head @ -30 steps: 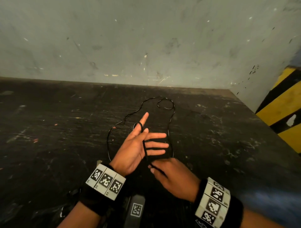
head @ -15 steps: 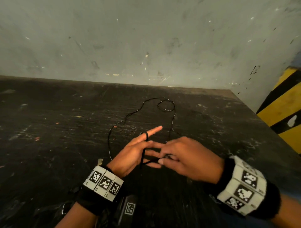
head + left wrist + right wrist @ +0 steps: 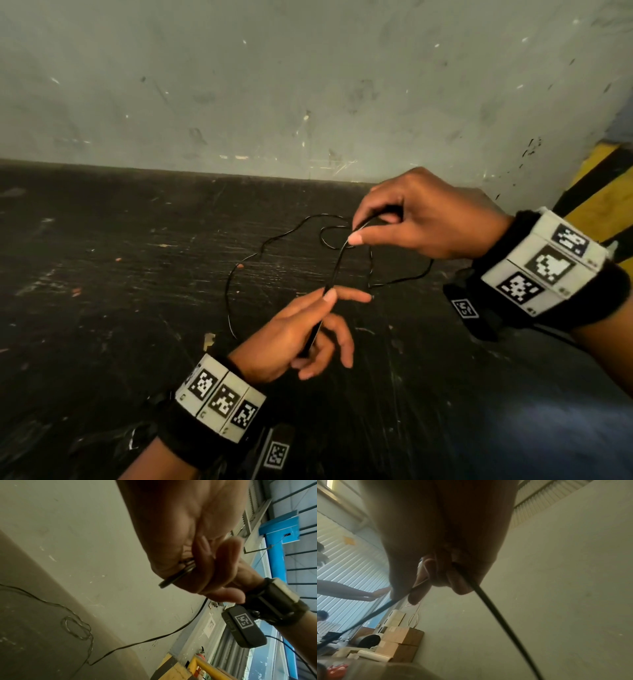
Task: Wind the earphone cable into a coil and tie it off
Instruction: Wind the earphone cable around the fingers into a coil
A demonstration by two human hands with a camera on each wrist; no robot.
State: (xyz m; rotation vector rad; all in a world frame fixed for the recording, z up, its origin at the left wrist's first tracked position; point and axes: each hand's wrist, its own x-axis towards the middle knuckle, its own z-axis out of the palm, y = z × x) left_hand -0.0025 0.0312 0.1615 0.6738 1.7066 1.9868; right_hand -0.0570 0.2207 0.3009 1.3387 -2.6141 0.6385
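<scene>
A thin black earphone cable (image 3: 260, 251) lies in loose curves on the dark table (image 3: 102, 274), with a small loop (image 3: 334, 236) near the middle. My left hand (image 3: 308, 329) pinches the cable between thumb and index finger, the other fingers loosely curled below. My right hand (image 3: 404, 219) is raised above the table and pinches the cable further along, so a taut stretch (image 3: 337, 263) runs between the two hands. In the left wrist view the cable (image 3: 171, 582) sticks out from the pinch. In the right wrist view the cable (image 3: 488, 601) hangs down from the fingers.
A scuffed grey wall (image 3: 308, 85) closes the table's far side. A yellow and black striped post (image 3: 603, 192) stands at the right. Cardboard boxes (image 3: 399, 642) show in the right wrist view, far off.
My right hand has lifted up and to the right, drawing the cable taut. My left hand has turned from spread fingers with the cable looped on them to a thumb-and-index pinch.
</scene>
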